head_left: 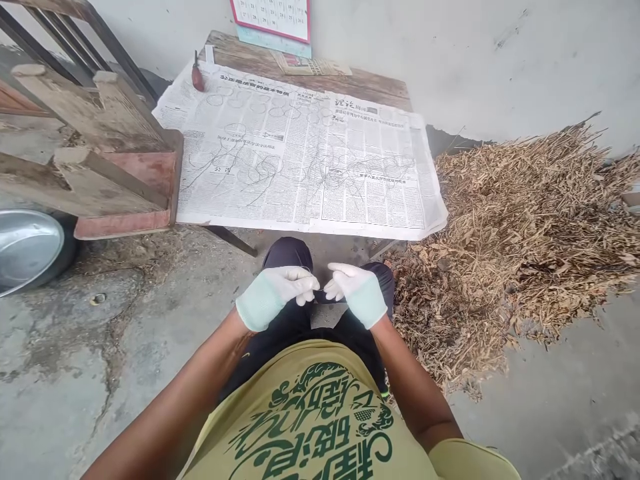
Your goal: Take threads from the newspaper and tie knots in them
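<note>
My left hand [280, 292], in a white glove with a pale green cuff, is above my lap. Its thumb and fingers pinch a thin strand [307, 269] that curves up over the fingertips. My right hand [354, 291], gloved alike, faces it a small gap away with fingers curled together; what it holds, if anything, is too fine to make out. Beyond both hands, newspaper [300, 212] covers a wooden table. Tangled thin strands [265, 167] lie across it, with several small rings [255, 105] of similar strand towards the back. A red-handled pointed tool [198, 77] rests at the back left.
A wooden rack or bench frame [115, 120] stands against the table's left side. Below it is a metal basin [30, 247] on the concrete floor. Dry stalks and leaves [525, 233] are heaped on the right. A calendar [273, 17] stands against the wall.
</note>
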Demonstrator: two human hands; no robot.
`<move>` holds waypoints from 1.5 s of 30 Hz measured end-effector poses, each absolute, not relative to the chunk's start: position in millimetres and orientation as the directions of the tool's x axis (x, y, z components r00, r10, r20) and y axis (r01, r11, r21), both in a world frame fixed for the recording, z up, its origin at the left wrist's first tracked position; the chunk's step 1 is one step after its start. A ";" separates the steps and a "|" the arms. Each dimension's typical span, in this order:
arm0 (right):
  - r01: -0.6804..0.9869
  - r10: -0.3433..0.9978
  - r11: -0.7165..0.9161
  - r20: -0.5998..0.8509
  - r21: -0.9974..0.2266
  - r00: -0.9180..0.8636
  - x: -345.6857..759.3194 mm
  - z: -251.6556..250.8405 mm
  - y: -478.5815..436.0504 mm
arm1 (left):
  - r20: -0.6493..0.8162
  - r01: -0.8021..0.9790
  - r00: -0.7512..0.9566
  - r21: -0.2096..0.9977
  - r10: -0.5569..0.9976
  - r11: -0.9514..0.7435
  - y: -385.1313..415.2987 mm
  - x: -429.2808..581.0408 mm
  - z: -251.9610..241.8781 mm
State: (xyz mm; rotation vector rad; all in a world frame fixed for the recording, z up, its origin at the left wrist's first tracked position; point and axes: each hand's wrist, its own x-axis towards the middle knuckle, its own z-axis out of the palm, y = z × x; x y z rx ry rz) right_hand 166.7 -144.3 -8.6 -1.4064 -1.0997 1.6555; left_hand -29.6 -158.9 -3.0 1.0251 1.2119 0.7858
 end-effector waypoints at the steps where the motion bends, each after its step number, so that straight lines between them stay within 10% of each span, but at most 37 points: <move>1: 0.033 0.899 -0.404 -0.403 -0.914 -0.171 167.0 -10.2 -144.4 | -0.367 0.033 0.210 0.929 0.906 0.369 -159.2 -29.5 -3.4; 27: -0.150 0.926 -0.360 -0.334 -0.921 -0.176 167.9 -6.5 -144.1 | -0.347 -0.012 0.186 0.935 0.919 0.355 -140.5 -29.5 -3.9; 45: -0.182 0.898 -0.439 -0.432 -0.880 -0.080 173.9 -10.7 -139.1 | -0.399 -0.380 0.192 0.812 0.897 0.443 -159.9 -23.1 -19.9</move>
